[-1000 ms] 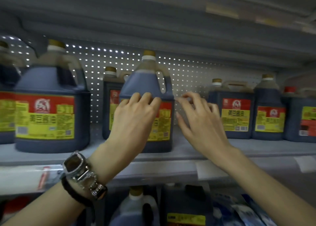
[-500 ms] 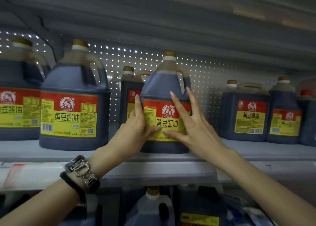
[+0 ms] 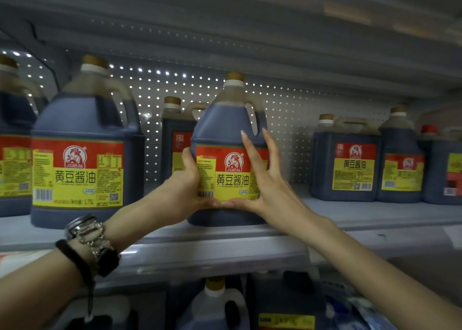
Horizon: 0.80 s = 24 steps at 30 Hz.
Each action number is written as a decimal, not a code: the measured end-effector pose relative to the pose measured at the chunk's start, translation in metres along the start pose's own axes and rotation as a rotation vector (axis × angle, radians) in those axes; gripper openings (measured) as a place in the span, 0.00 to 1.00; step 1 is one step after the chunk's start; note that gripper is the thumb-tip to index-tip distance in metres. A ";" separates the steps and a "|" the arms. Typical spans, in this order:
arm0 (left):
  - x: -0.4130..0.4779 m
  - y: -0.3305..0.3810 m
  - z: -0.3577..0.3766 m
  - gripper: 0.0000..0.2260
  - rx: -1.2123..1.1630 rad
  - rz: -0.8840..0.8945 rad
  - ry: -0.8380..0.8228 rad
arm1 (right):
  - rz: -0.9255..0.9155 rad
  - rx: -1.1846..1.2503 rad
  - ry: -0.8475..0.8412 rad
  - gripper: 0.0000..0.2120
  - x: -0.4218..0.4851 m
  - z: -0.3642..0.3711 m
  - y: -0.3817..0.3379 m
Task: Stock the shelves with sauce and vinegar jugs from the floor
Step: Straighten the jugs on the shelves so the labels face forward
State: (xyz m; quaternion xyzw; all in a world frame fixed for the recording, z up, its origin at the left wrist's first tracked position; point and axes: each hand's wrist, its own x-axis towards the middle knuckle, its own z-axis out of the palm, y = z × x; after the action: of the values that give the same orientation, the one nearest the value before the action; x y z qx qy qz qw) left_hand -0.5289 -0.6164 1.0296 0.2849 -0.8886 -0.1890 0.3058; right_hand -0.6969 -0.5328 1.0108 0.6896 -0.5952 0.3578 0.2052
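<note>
Left wrist, wearing a watch (image 3: 85, 229), nearest. Left hand (image 3: 183, 192) grips the soy sauce jug (image 3: 222, 127), fingers curled round its left side; right hand (image 3: 266, 192) presses straight fingers on its front. The jug stands upright at the shelf (image 3: 375, 214) front; pegboard (image 3: 287, 109) behind.

From my seat, the back jug (image 3: 175, 139) shows only a strip behind the front jug (image 3: 225, 124) that the left hand (image 3: 185, 187) grips. The picture cuts off the left-end jug (image 3: 10, 142) on the shelf (image 3: 375, 217) and the lower jug (image 3: 212, 307) beneath it; the red-capped jug (image 3: 445, 164) at the shelf's right end is too blurred to read.
</note>
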 end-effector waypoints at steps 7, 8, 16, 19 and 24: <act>0.015 0.009 0.020 0.50 0.033 0.062 0.018 | 0.046 0.009 -0.010 0.56 -0.003 -0.014 0.023; 0.019 0.012 0.024 0.49 0.050 0.065 0.015 | 0.060 0.007 -0.014 0.57 -0.004 -0.016 0.028; 0.057 0.041 0.046 0.34 0.261 0.041 -0.007 | 0.169 -0.052 -0.066 0.59 -0.006 -0.040 0.061; 0.069 0.046 0.055 0.29 0.308 0.034 0.028 | 0.182 -0.076 -0.061 0.60 -0.007 -0.043 0.069; 0.085 0.055 0.069 0.30 0.281 0.021 0.025 | 0.211 -0.120 -0.067 0.59 -0.007 -0.046 0.086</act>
State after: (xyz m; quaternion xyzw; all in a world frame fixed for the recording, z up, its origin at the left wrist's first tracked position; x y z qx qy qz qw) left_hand -0.6502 -0.6160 1.0431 0.3180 -0.9054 -0.0560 0.2757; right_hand -0.7924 -0.5130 1.0237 0.6212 -0.6913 0.3179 0.1874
